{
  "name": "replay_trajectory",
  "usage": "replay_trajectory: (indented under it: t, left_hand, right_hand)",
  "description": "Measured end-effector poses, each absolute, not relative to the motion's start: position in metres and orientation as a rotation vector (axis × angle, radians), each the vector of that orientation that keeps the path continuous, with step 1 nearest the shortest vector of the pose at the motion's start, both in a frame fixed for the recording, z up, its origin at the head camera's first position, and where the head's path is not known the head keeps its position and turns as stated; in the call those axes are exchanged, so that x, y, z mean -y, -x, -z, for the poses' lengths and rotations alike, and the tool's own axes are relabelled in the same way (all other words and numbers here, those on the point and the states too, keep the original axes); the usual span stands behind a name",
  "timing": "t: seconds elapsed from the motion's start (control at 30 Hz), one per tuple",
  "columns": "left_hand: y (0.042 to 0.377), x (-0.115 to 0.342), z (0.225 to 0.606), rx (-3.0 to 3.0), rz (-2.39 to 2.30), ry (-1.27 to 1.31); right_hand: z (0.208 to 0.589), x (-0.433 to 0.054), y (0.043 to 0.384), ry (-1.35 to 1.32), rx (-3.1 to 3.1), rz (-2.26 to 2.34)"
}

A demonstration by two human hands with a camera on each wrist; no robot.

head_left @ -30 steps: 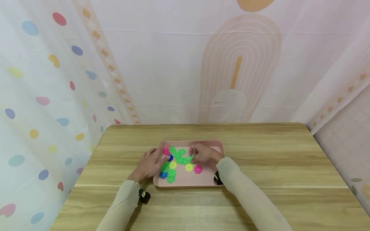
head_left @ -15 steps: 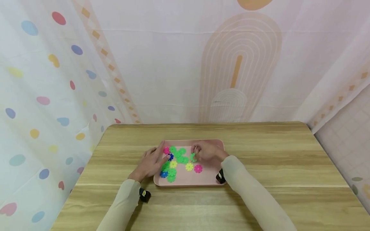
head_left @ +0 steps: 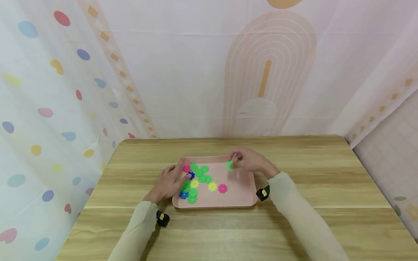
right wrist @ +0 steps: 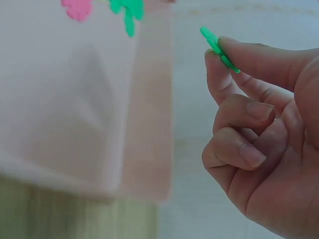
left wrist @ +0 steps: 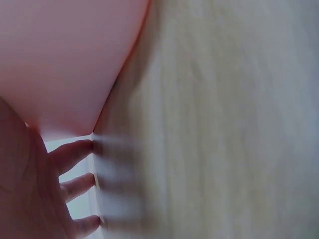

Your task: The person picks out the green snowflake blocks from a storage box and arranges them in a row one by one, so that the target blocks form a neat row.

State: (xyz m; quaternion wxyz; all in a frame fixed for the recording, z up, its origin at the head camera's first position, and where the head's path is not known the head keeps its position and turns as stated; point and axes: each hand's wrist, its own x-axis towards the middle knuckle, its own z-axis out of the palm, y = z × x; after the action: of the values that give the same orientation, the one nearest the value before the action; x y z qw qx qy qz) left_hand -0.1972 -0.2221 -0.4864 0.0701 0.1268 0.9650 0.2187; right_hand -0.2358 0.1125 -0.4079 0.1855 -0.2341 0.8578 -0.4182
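Observation:
A shallow pink tray (head_left: 240,194) lies on the table, with several notched plastic discs in its left part. My right hand (head_left: 250,161) is raised over the tray's far right side. Between thumb and forefinger it pinches a green disc (right wrist: 219,51); the other fingers curl in toward the palm. My left hand (head_left: 167,185) lies over the tray's left rim, fingers extended along the outside and thumb near a dark blue disc (head_left: 191,175). Three of its fingertips (left wrist: 85,146) show beside the tray in the left wrist view. Whether the thumb touches that disc I cannot tell.
Overlapping green discs (head_left: 200,173) lie left of the tray's middle. Separate from them are a yellow disc (head_left: 212,186) and a pink disc (head_left: 222,188). The wooden table (head_left: 310,174) extends around the tray, with a patterned curtain (head_left: 183,79) behind it.
My right hand has lifted the green disc away from the other green ones and moved it right and toward the tray's far edge. The left hand keeps its place.

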Motion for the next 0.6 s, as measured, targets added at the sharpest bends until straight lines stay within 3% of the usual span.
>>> replay_trajectory:
  t: [0.6]
  left_hand:
    - [0.197, 0.222, 0.485, -2.88, -0.666, -0.377]
  right_hand:
    - [0.436, -0.197, 0.229, 0.395, -2.456, 1.432]
